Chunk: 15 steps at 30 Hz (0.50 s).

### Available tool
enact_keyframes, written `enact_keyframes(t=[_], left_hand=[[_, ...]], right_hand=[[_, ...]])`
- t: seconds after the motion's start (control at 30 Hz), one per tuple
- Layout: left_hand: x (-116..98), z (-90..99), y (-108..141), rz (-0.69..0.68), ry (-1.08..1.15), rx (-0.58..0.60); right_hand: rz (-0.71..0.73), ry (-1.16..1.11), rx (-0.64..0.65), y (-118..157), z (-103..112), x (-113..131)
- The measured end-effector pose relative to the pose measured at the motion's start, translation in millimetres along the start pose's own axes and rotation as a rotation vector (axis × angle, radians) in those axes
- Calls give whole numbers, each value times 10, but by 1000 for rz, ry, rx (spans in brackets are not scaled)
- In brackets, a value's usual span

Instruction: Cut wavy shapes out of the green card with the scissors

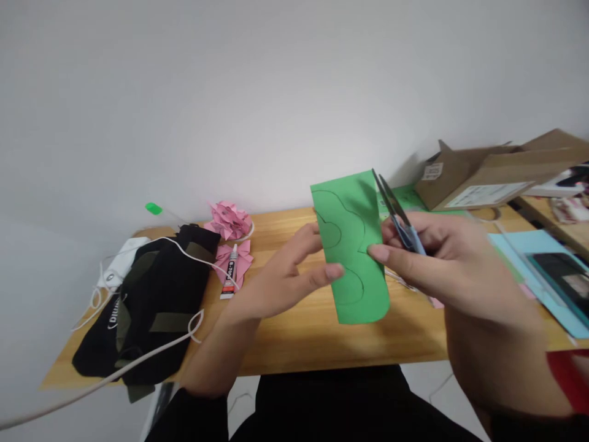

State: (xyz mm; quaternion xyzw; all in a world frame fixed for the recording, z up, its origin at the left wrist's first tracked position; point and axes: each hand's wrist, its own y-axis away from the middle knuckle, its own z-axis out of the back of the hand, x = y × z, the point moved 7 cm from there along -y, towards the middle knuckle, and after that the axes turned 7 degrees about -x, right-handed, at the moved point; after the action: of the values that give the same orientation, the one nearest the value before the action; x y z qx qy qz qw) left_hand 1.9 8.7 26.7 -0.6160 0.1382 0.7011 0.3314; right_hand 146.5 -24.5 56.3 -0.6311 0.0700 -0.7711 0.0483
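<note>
Upright above the table is a piece of green paper with curved, petal-like pencil outlines; its lower right corner is rounded. My left hand has its thumb over the paper's left edge and its fingers partly hidden behind it, closed on the paper. With the thumb on the paper's right edge, my right hand pinches it and also grips a pair of scissors. The scissor blades point up and to the left, slightly apart, close to the paper's upper right edge. The handles are mostly covered by my fingers.
On the wooden table, a black bag with white cables lies left. Near it are a pink paper flower, pink folded paper and a glue tube. At right stand a cardboard box and light-blue sheets.
</note>
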Motion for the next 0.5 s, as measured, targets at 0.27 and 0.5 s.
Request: enact_keyframes(t=[0.27, 0.5], left_hand=[[-18, -19, -83, 100, 2, -184], [41, -41, -128, 89, -70, -214]], right_hand=[[-119, -194, 81, -101, -56, -250], [-210, -258, 99, -109, -58, -430]])
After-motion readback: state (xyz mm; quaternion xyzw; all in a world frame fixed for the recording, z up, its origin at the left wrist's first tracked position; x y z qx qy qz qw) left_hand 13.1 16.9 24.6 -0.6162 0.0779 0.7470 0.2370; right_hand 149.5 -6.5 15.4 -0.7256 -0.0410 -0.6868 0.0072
